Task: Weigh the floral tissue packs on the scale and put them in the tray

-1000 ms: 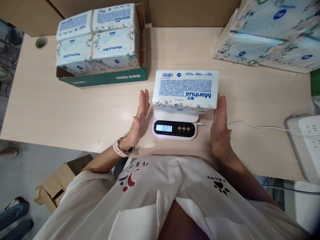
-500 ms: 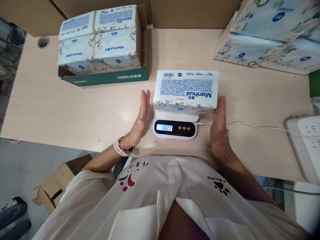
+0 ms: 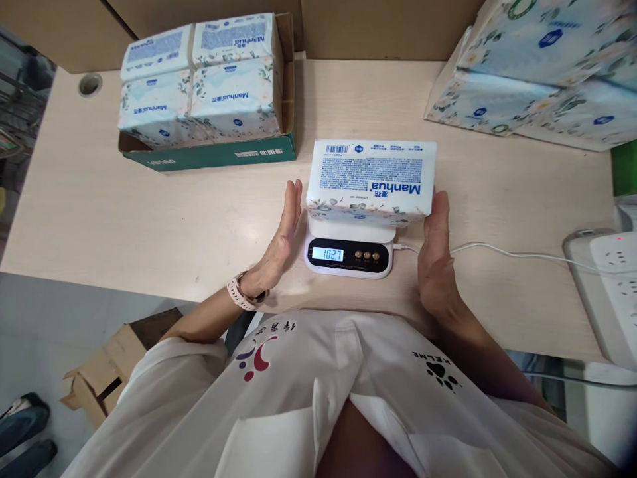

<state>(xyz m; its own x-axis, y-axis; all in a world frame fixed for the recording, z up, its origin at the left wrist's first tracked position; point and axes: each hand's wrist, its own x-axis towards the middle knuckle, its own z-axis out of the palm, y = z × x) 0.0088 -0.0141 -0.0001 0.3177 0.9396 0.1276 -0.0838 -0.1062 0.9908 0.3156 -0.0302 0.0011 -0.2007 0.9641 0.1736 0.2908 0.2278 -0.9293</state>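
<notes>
A white and blue Manhua tissue pack [image 3: 371, 179] lies on a small white scale [image 3: 348, 252] whose lit display reads 1027. My left hand [image 3: 281, 242] stands flat and open just left of the pack, fingers straight, a narrow gap from its side. My right hand [image 3: 436, 255] is open too, fingers stretched along the pack's right edge and close to or touching it. A pink watch sits on my left wrist. Neither hand holds anything.
A green cardboard tray [image 3: 209, 154] with several tissue packs [image 3: 199, 83] stands at the back left. Large wrapped tissue bundles [image 3: 537, 66] fill the back right. A white cable [image 3: 517, 253] runs from the scale to a power strip [image 3: 614, 265] at the right edge. A cardboard box [image 3: 107, 375] lies on the floor.
My left hand has drifted slightly right, closer to the pack. The pack, the scale reading and my right hand are unchanged.
</notes>
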